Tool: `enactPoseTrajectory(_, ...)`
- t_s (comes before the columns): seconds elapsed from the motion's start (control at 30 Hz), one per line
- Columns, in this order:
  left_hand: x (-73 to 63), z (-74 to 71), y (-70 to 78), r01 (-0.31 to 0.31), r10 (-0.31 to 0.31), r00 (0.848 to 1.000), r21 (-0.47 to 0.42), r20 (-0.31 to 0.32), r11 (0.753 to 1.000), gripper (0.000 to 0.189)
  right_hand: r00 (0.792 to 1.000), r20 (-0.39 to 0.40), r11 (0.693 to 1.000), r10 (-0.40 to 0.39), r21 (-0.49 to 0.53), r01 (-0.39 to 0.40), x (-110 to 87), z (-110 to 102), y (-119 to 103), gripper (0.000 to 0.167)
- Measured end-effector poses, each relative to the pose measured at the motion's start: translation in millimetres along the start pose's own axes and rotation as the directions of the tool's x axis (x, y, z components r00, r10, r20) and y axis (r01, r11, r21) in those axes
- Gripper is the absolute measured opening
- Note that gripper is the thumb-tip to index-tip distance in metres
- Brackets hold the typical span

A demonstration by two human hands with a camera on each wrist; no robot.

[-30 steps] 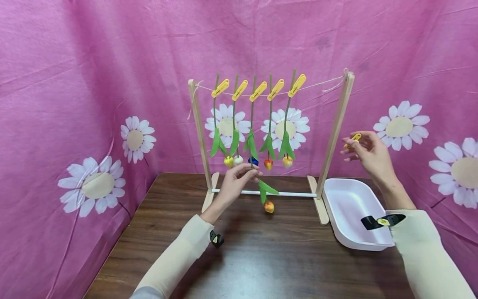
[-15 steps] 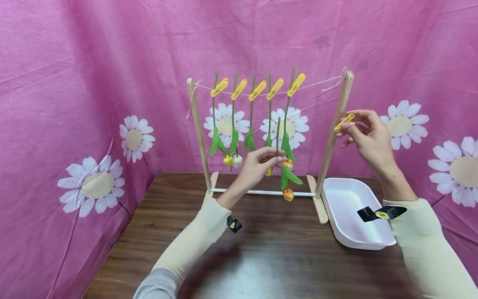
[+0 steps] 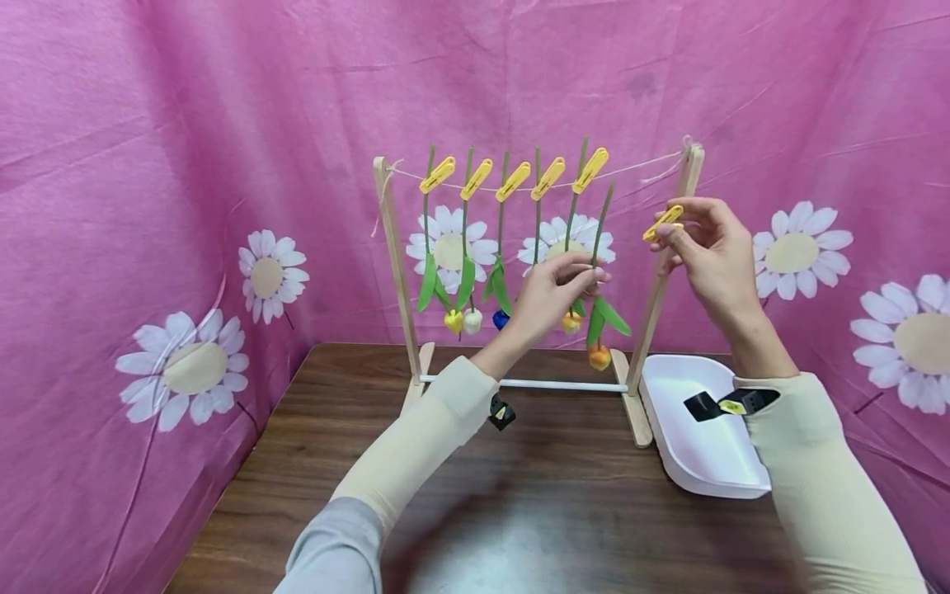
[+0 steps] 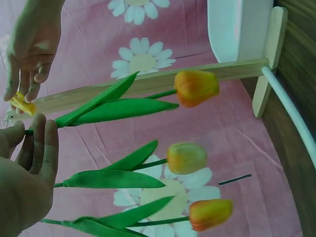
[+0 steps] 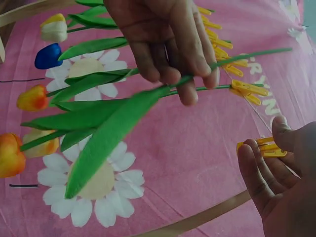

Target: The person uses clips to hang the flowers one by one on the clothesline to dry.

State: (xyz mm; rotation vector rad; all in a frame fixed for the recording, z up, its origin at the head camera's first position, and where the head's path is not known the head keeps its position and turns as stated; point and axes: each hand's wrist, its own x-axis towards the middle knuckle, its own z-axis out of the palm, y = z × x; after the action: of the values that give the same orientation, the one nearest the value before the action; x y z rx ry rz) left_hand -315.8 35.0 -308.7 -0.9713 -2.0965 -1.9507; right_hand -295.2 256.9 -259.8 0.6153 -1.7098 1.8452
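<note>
My left hand (image 3: 552, 293) pinches the green stem of an orange tulip (image 3: 599, 356), which hangs head down with its bare stem end pointing up toward the string. My right hand (image 3: 708, 256) holds a yellow clothespin (image 3: 664, 223) between thumb and fingers, in front of the rack's right post. In the right wrist view this clothespin (image 5: 264, 148) lies below the string, apart from the held stem. Several tulips hang upside down from the string, each under its own yellow clothespin (image 3: 591, 171); a white tulip (image 3: 472, 320) and a blue tulip (image 3: 500, 319) are among them. My left hand hides part of the row.
The wooden rack (image 3: 392, 264) stands on the brown table (image 3: 475, 495), a white bar (image 3: 557, 385) joining its feet. Beside its right foot sits a white plastic basin (image 3: 671, 445), under my right forearm. A pink cloth with printed daisies hangs behind.
My left hand has carried the orange tulip up and to the right, to the right end of the row. My right hand has moved up and left with the clothespin.
</note>
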Motion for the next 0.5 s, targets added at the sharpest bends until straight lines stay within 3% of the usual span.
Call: enactPoseTrajectory(0.5,40.9,19.5,18.3,0.045,-0.036,0.994,0.087,-0.099,0.995,0.026,0.999,-0.047,0.996,-0.015,0.088,0.019,31.5,15.5,-19.7,0.018)
